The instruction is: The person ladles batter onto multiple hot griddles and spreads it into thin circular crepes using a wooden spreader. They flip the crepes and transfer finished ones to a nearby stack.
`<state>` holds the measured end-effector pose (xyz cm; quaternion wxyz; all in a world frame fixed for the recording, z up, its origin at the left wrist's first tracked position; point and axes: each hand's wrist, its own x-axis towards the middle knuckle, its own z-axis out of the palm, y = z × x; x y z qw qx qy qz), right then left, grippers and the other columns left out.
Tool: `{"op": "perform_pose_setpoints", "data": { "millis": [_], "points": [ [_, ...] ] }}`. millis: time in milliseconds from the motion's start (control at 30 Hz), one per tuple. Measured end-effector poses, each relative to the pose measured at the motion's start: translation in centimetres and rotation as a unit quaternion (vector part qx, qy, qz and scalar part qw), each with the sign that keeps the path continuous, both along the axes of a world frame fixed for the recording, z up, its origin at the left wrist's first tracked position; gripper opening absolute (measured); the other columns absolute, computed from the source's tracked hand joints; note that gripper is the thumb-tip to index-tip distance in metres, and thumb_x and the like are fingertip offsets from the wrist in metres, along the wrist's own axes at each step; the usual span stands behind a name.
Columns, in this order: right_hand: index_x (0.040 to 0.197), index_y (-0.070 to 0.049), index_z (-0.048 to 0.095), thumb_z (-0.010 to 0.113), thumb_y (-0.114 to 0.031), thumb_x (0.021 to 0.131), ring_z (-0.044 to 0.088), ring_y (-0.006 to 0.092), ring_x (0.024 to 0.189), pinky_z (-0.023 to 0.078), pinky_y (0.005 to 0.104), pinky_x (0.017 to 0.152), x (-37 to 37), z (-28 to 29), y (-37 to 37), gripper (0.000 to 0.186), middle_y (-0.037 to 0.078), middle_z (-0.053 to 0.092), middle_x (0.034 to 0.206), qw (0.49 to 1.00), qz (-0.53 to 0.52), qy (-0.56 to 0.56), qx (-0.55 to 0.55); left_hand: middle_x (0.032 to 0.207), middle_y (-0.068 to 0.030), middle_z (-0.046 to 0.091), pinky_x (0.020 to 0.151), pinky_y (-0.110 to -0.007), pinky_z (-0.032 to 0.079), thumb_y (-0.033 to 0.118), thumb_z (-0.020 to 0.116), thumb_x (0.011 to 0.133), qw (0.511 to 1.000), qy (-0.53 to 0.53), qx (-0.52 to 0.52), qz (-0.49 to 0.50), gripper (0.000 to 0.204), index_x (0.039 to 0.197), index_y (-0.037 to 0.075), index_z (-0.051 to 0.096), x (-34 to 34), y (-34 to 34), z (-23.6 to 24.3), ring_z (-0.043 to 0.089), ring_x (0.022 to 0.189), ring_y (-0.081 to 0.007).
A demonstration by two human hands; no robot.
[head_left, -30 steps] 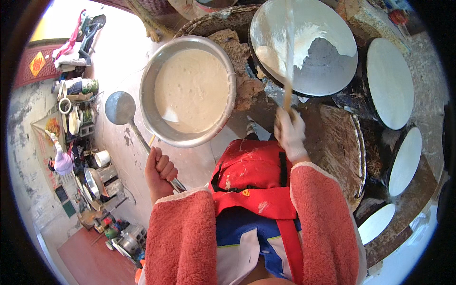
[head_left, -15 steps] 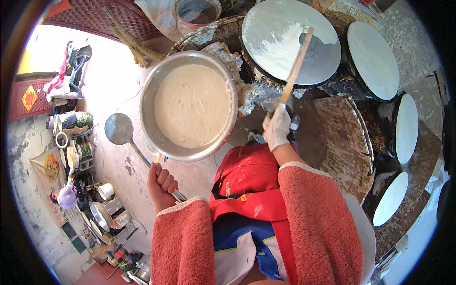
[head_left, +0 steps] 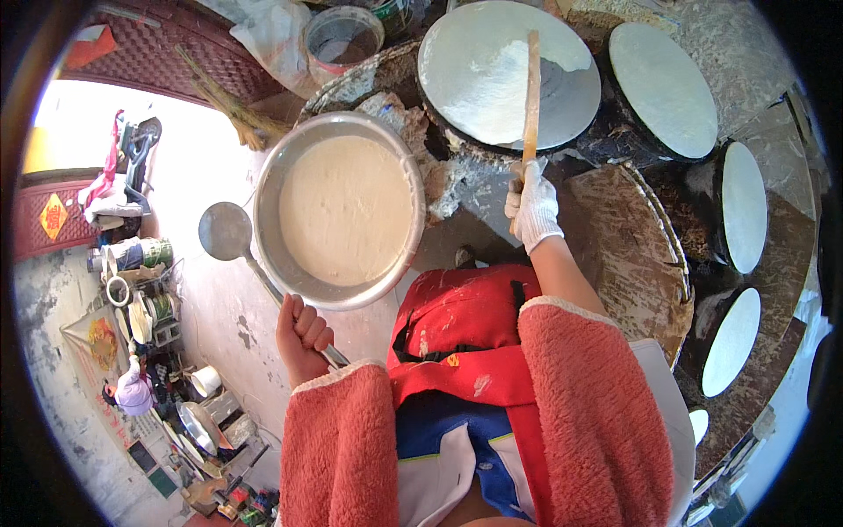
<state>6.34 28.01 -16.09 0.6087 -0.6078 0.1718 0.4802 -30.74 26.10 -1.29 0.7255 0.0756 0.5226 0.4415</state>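
My bare left hand [head_left: 303, 329] is closed round the long metal handle of a round ladle [head_left: 225, 230], whose head hangs left of a large metal basin [head_left: 268, 176] of pale batter [head_left: 342, 211]. My right hand [head_left: 534, 204], in a white knit glove, grips a wooden spreader stick [head_left: 531, 114] that reaches up over a round griddle [head_left: 452, 75], just right of and beyond the basin. White batter [head_left: 496, 97] covers part of that griddle, with a bare grey area at its right. Both forearms are in fluffy pink sleeves, either side of a red apron [head_left: 457, 312].
More round griddles [head_left: 663, 88] with pale tops stand along the right, beside a worn curved board [head_left: 619, 250]. A bucket [head_left: 342, 39] and a straw broom [head_left: 228, 101] lie beyond the basin. Pots and clutter [head_left: 198, 422] line the wall at left, below a bright opening.
The spreader has swung from a rightward slant to nearly upright over the griddle, and the white batter patch on it has changed shape. The view has shifted; my left hand still grips the ladle.
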Motion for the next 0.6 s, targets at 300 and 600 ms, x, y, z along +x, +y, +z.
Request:
{"op": "perform_pose_setpoints", "data": {
  "millis": [300,600],
  "points": [
    [0.072,-0.008,0.056,0.050,-0.041,0.094,0.040,0.0109,0.035,0.028,0.0273,0.033,-4.1,-2.0,-5.0,0.040,0.000,0.047,0.053,0.979,0.191,0.008,0.070,0.050,0.0080,0.020,0.035,-0.024,0.016,0.032,0.044,0.101,0.999,-0.010,-0.016,-0.037,0.033,0.073,0.016,0.038,4.1,0.0,0.7,0.016,0.038,-0.0054],
    [0.091,-0.007,0.063,0.048,-0.038,0.095,0.029,0.0077,0.034,0.019,0.0252,0.032,8.5,0.0,-8.3,0.035,0.001,0.044,0.058,0.989,0.137,0.049,0.037,0.051,0.0082,0.020,0.036,-0.024,0.017,0.032,0.043,0.101,0.997,-0.017,-0.032,-0.067,0.033,0.073,0.016,0.038,8.6,-0.6,0.8,0.017,0.038,-0.0054]
  ]
}}
